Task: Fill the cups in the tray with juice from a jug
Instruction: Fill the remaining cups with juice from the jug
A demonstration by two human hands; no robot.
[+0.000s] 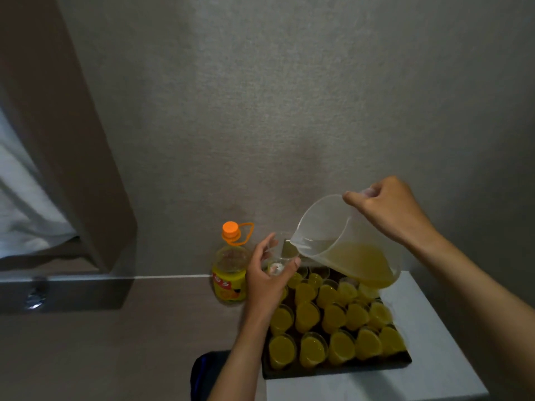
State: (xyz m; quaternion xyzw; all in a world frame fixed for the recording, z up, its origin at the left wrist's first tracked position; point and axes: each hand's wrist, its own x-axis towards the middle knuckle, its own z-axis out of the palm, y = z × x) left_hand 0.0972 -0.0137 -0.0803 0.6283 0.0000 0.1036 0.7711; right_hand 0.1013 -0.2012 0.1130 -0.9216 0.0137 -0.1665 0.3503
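Most clear plastic cups [335, 334] in our black tray [333, 370] hold juice. Our left hand [267, 273] grips an empty cup [278, 260] at the far-left corner; our right hand [388, 211] grips the tilted translucent jug [347, 241]. A fast tip could overshoot and spill.

- Left hand [267, 277]: raised at the tray's far left corner, fingers and thumb curled round a clear cup [279, 263], back of the hand toward the camera.
- Left forearm: bare, running up from the bottom edge, slanting right toward the wrist.
- Right hand [388, 208]: higher, knuckles up, grip closed on the handle of a tilted jug [347, 241].
- Right forearm: bare, entering from the lower right, angled up and left.
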